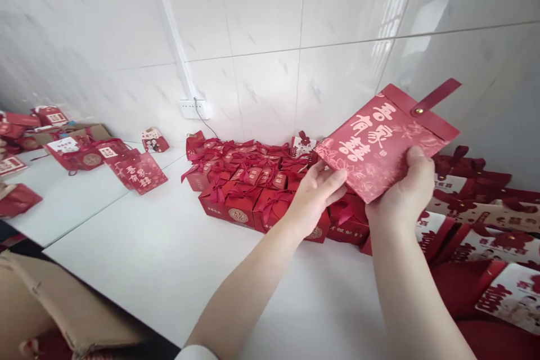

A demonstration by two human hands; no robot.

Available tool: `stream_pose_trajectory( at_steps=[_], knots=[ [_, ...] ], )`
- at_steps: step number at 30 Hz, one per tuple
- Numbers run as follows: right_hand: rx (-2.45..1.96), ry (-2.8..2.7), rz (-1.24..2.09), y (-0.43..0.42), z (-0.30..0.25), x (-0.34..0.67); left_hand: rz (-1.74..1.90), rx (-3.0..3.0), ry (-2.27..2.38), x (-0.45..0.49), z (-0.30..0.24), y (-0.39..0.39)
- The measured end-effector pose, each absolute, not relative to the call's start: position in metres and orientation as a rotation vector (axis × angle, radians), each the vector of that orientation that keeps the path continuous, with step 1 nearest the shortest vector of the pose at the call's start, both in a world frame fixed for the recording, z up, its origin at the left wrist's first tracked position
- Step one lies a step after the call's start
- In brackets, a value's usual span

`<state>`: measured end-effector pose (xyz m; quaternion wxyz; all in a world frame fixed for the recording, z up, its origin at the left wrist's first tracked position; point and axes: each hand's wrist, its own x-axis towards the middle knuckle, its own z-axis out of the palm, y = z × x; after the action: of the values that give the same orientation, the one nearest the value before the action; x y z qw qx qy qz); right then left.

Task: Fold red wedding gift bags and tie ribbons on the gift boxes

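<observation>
A flat red gift bag (386, 138) with white characters and a snap strap at its top is held tilted above the white table (160, 259). My right hand (403, 194) grips its lower right edge, thumb on the front. My left hand (314, 197) touches its lower left edge with fingers together. Under both hands stand several small red ribboned boxes (240, 185).
More flat red bags (485, 230) are piled at the right. At the left lie another red bag (137, 171), red pouches and boxes (76, 152). A cardboard box flap (63, 309) is at the lower left. A wall socket (194, 108) with a cord sits on the tiled wall.
</observation>
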<state>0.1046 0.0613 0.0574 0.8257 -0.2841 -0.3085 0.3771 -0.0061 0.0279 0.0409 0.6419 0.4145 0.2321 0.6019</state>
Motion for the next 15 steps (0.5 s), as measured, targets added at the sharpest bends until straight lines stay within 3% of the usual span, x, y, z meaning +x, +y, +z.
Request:
stream_pose_trajectory(
  at_steps=[2,8,15],
  knots=[
    [-0.546,-0.663,0.780,0.054,0.058,0.100,1.388,0.958,0.548,-0.010,0.035,0.026],
    [-0.661,-1.150,1.139,0.047,0.055,0.110,1.591,0.759,0.690,-0.083,0.031,0.023],
    [-0.784,-1.202,0.984,0.053,0.055,0.148,2.079,0.634,0.531,-0.245,0.020,-0.011]
  ],
)
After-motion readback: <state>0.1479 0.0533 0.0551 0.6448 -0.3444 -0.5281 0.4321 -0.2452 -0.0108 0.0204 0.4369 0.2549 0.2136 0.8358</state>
